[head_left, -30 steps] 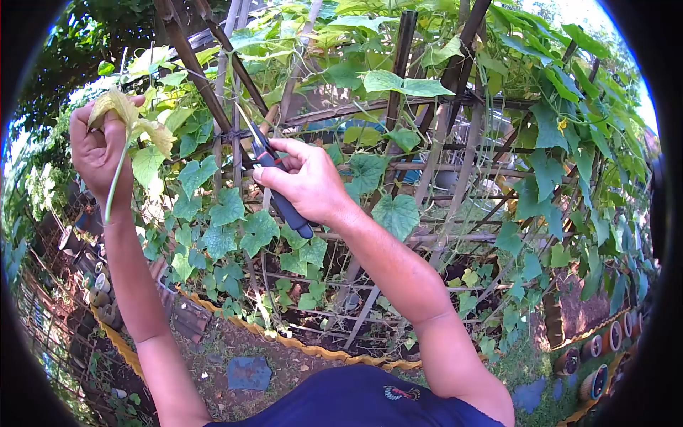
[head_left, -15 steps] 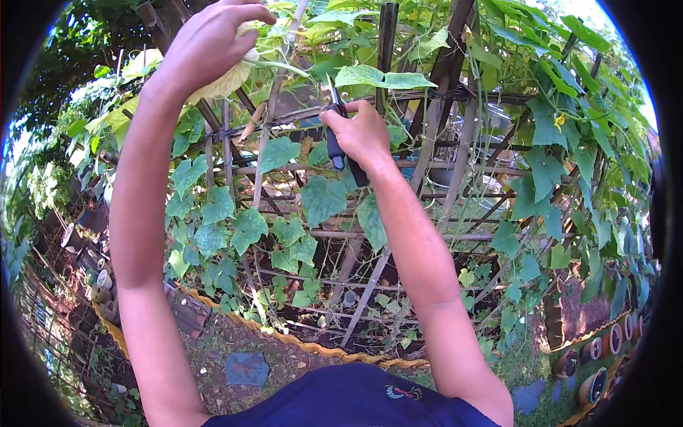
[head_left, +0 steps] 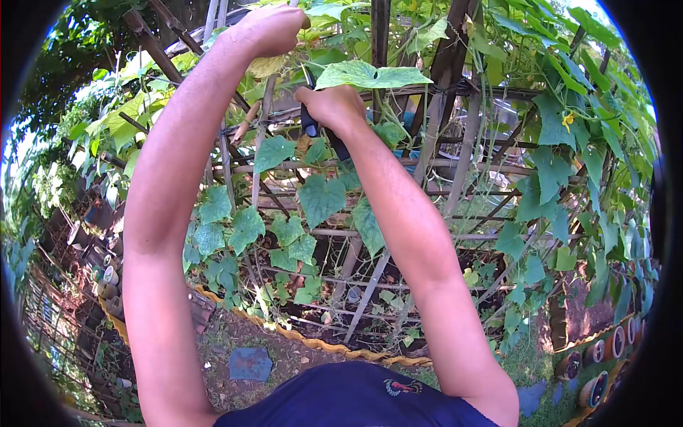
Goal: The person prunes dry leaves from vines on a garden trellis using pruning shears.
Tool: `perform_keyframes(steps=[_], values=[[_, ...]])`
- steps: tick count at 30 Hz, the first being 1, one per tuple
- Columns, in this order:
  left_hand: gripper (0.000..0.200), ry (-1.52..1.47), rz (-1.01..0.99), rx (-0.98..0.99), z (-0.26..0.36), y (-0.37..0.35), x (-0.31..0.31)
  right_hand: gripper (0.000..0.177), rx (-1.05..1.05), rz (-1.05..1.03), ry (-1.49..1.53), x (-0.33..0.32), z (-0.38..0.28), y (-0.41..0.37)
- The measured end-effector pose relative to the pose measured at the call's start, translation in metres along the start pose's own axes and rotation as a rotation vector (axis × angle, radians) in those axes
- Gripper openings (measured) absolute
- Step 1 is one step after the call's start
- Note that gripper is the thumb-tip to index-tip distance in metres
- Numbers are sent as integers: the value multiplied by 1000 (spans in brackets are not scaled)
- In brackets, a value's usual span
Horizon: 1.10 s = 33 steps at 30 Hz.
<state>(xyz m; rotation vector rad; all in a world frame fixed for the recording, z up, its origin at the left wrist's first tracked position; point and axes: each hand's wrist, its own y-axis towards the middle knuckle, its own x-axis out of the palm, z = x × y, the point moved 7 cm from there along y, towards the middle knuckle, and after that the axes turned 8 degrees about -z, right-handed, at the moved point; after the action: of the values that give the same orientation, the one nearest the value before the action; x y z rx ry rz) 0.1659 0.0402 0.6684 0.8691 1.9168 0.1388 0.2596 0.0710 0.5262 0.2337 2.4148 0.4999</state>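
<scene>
Grip R: your R hand (head_left: 336,107) holds dk-handled snips (head_left: 309,122)
Grip L: your L hand (head_left: 281,32), can't tell
Leaf (head_left: 265,66): yellowed, nr L hand

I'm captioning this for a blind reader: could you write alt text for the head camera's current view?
A right hand grips a dark tool among vine leaves on a wooden trellis. The left hand is higher, a yellowed leaf just below it; whether it holds anything is hidden.
</scene>
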Motion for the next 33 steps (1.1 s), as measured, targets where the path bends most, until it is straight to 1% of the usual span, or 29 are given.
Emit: perform_keyframes(steps=[3,6,10,11,13,16,19,21,22,25,27,29,31,33], values=[[43,-48,109,53,-5,-5,1,56,-8,-21,20,5,-3,5],[42,-39,88,28,-5,-8,2,52,-48,30,14,5,-6,5],[41,-25,66,-4,-9,-14,1,51,-130,107,103,10,0,10],[41,-23,83,-12,-11,-16,1,51,-124,93,99,8,-1,8],[40,-22,120,-31,-19,-22,0,52,-110,65,88,3,-2,-2],[38,-150,191,7,-18,-52,-10,56,-111,100,78,1,4,-19],[34,-203,221,-32,-28,-87,-5,55,-121,50,117,-4,6,-63],[29,-206,388,-10,-28,-121,-12,59,-135,-5,178,3,15,-95],[27,-206,474,-2,-28,-140,-16,59,-175,-3,193,7,22,-112],[19,-528,652,-67,-36,-201,-21,59,-270,-38,347,21,42,-173],[13,-660,707,-152,-38,-244,-7,60,-289,-164,431,30,56,-212],[6,-763,651,-206,-34,-280,20,61,-243,-279,453,39,74,-244],[17,-878,575,-335,-29,-317,70,60,-98,-403,557,55,102,-272],[27,-955,441,-457,-17,-352,124,61,-26,-475,552,69,127,-297]])
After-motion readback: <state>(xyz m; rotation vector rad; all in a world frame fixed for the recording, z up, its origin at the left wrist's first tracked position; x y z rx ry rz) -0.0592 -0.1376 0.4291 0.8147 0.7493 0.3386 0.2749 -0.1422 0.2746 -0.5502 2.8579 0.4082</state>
